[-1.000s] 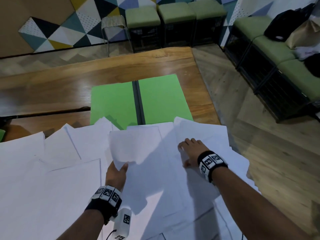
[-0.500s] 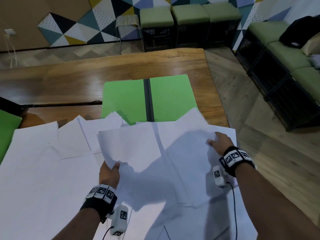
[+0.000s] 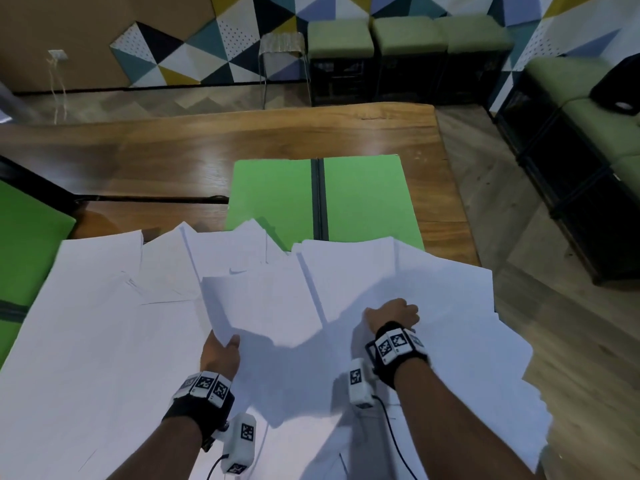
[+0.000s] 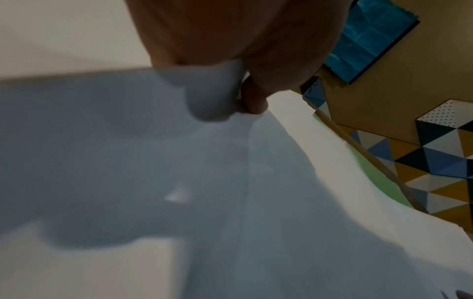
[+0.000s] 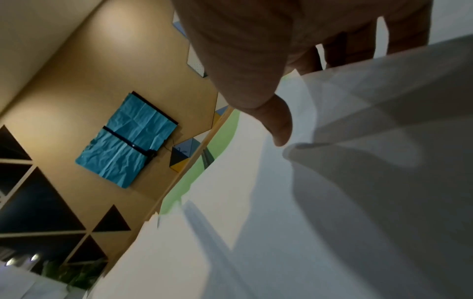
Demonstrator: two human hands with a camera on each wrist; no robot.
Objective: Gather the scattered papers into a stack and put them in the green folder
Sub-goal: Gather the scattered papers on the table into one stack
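A: Head view?
B: My left hand [image 3: 221, 355] pinches a lifted sheet [image 3: 263, 306]. Right hand [image 3: 391, 315] curls on the papers [image 3: 104, 341]; green folder [image 3: 363, 199] lies open beyond.

A: Wrists?
B: Left: thumb [image 4: 253, 99] clamps paper. Right: fingers [image 5: 358, 48] grip a sheet edge.

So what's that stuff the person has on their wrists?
Each bare forearm ends in a black wrist strap. On the left wrist strap sit small white blocks printed with black-and-white square codes; the right wrist strap has the same. A white box camera with a code sticker hangs under the left wrist, another under the right, each trailing a thin black cable. No sleeves show.
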